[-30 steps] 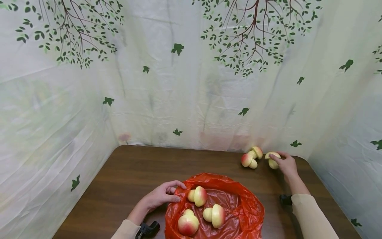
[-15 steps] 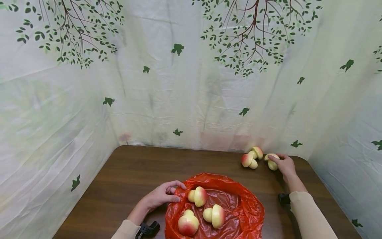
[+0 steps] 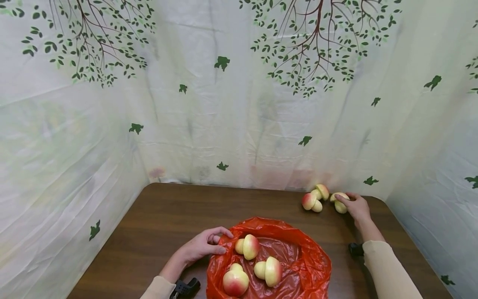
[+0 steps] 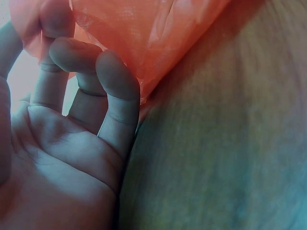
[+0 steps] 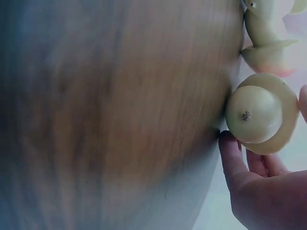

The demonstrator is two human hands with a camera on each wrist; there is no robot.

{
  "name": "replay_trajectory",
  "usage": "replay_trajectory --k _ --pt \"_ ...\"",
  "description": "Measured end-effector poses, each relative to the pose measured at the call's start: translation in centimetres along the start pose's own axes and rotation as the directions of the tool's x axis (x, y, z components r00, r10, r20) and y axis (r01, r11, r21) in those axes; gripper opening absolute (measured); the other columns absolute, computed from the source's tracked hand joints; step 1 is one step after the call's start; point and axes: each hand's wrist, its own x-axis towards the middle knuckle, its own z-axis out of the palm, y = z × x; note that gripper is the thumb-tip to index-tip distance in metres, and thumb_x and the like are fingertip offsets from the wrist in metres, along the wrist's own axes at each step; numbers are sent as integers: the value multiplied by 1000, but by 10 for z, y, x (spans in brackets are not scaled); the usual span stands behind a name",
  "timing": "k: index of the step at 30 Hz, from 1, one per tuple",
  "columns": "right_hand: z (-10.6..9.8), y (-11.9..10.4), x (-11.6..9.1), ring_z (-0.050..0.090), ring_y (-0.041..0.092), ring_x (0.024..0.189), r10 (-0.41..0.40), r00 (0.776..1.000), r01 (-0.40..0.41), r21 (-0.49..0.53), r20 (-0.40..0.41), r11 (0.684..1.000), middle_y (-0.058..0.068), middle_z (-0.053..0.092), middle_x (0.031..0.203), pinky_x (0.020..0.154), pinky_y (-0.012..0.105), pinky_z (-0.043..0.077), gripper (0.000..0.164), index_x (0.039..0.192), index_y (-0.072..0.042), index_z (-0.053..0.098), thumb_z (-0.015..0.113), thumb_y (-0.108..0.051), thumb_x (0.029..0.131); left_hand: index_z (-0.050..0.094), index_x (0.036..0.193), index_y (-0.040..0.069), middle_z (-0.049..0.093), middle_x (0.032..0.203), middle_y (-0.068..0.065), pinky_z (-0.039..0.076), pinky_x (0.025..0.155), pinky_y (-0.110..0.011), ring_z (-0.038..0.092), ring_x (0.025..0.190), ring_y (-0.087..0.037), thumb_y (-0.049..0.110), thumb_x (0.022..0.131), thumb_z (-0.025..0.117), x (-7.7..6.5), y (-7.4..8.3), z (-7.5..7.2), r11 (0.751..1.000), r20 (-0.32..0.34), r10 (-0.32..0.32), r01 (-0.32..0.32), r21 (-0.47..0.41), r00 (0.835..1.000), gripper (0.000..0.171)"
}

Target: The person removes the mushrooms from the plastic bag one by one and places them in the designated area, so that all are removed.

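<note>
By the right hand, a pale mushroom is gripped, the thumb laid on one side and the fingers on the other; its stem end is shown to the right wrist view, and whether it is lifted off the table cannot be told. Just to its left, near the far edge, two mushrooms are bunched together, and that side is blocked by them. Behind, the table is bounded by a leaf-printed cloth. Nearer the person, well apart from the right hand, an open red bag is spread, with three mushrooms contained in it. Its left rim is held between thumb and fingers by the left hand. Beside each wrist, a black device is seen.
</note>
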Motion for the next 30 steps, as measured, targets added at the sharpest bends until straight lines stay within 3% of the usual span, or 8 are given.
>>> replay_trajectory --k 13,24,30 --pt "-6 0 1 31 49 155 -5 1000 4 -21 -18 1000 32 29 169 127 60 32 91 163 6 30 63 -53 103 48 140 -9 78 89 5 66 76 -28 77 80 -7 9 101 69 1 2 -1 1000 4 8 -9 12 1000 48" --pt "-11 -7 -8 39 47 150 -26 998 26 -6 -55 1000 32 37 165 121 59 39 89 162 5 32 64 -52 103 48 141 -9 77 88 6 66 75 -28 77 79 -6 8 101 69 0 -1 -1 1000 3 11 -11 10 1000 48" --pt "-14 -15 -13 37 47 153 -17 998 18 17 -53 1000 30 35 167 125 62 36 91 164 2 30 65 -54 101 48 140 -9 78 89 5 66 76 -28 77 80 -7 8 102 68 0 -2 -1 1000 12 19 -19 7 1000 47"
